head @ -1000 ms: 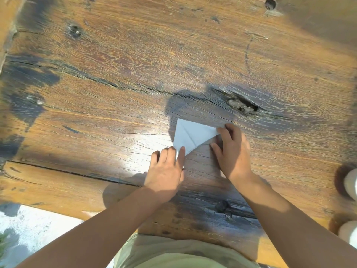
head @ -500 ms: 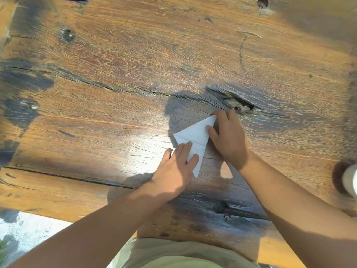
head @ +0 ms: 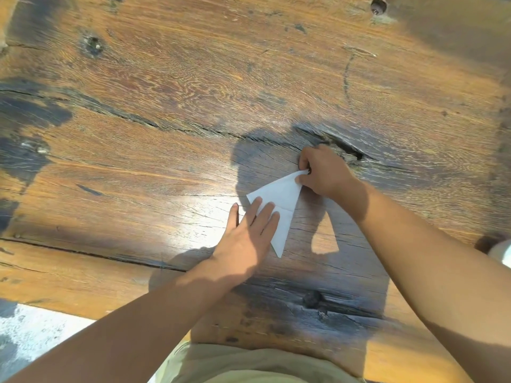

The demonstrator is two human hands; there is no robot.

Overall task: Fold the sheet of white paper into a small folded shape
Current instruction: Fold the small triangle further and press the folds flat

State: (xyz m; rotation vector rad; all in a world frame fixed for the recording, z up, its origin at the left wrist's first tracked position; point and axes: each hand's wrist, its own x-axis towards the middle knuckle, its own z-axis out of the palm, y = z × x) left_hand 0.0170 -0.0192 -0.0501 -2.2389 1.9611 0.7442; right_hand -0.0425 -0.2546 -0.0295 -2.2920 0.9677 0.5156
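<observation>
The white paper (head: 282, 197) lies on the worn wooden table (head: 193, 92) as a folded triangle, with one long point aimed toward me and a crease across its middle. My left hand (head: 249, 236) rests flat on the paper's left side, fingers spread and pressing it down. My right hand (head: 323, 172) pinches the paper's far upper corner between thumb and fingers. Part of the left edge is hidden under my fingers.
A dark split knot (head: 345, 150) in the wood sits just beyond my right hand. A long crack (head: 83, 254) runs across the near planks. A pale rounded object (head: 502, 251) shows at the right edge. Light ground (head: 33, 335) lies below the table's near left edge.
The triangle has been turned so that its long point faces me. My right hand went from lying beside the paper to pinching its far corner. My left hand slid further onto the sheet.
</observation>
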